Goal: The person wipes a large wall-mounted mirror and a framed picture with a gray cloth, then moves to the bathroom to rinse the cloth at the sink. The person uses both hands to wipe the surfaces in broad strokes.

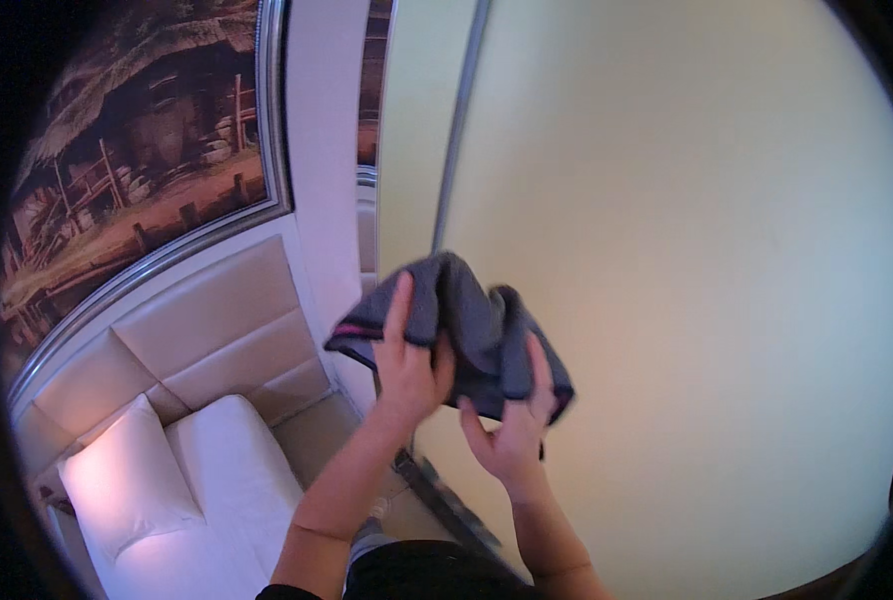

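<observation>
A dark grey cloth point(476, 322) with dark edging and a pink stripe hangs bunched between my two hands, held up before a pale smooth panel point(686, 300). My left hand point(409, 367) grips its left part, the index finger laid along the fabric. On the lower right, my right hand point(518, 427) holds the cloth near its edge, fingers bent round it. The middle of the cloth rises in loose folds. Parts of some fingers are hidden by the fabric.
At the lower left stands a bed with white bedding point(229, 465), a white pillow point(128, 472) and a padded headboard point(214, 330). A framed picture point(169, 150) hangs above it. A dark rail-like strip point(446, 502) runs along the panel's foot.
</observation>
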Demonstrator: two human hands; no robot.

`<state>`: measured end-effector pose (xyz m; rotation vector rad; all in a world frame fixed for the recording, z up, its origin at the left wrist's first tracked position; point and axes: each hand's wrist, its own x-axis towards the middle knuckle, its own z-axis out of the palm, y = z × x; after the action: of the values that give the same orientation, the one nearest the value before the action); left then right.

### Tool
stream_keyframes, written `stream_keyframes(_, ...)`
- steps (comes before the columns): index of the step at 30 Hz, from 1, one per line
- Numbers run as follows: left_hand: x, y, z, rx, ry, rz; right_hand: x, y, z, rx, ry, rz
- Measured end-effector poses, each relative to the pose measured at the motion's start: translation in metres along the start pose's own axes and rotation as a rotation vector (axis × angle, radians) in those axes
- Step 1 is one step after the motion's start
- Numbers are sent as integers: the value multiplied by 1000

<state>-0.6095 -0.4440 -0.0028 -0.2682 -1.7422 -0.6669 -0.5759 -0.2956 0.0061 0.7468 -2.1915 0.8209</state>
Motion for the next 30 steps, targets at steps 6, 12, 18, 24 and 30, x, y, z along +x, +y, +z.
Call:
stream_keyframes(6,115,-74,24,100,103,144,129,24,96,521,166,-190)
stream_keyframes(12,138,-93,39,-96,61,2,176,13,150,310,444,-322)
stream_keyframes(18,59,-117,51,-309,-47,-180,108,49,219,503,475,-265)
stream_keyframes(24,35,-125,58,-717,-58,-476,88,44,225,595,474,-182)
stream_keyframes(30,138,-102,37,-164,82,229,164,28,147,317,439,-416)
